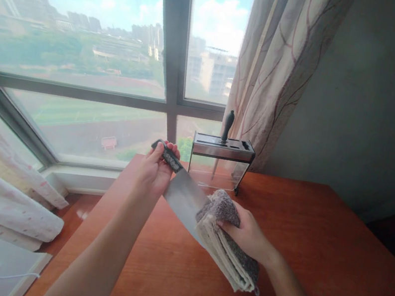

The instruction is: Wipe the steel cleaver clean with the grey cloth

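Note:
A cleaver [186, 197] with a wide grey blade and a dark handle is held above the table, tilted down to the right. My left hand [158, 169] is closed around its handle, thumb on top. In my right hand [246, 232] is a folded grey and cream cloth [230, 247], gripped between thumb and fingers. The cloth lies against the far end of the blade and hides the tip. My right fingers are partly covered by the cloth.
Behind the hands, a knife block [222, 147] with clear sides stands at the table's back edge, a dark-handled tool [228, 125] upright in it. The reddish wooden table [318, 239] spreads to the right. Windows and a curtain [282, 46] are beyond; another curtain [3, 196] hangs at left.

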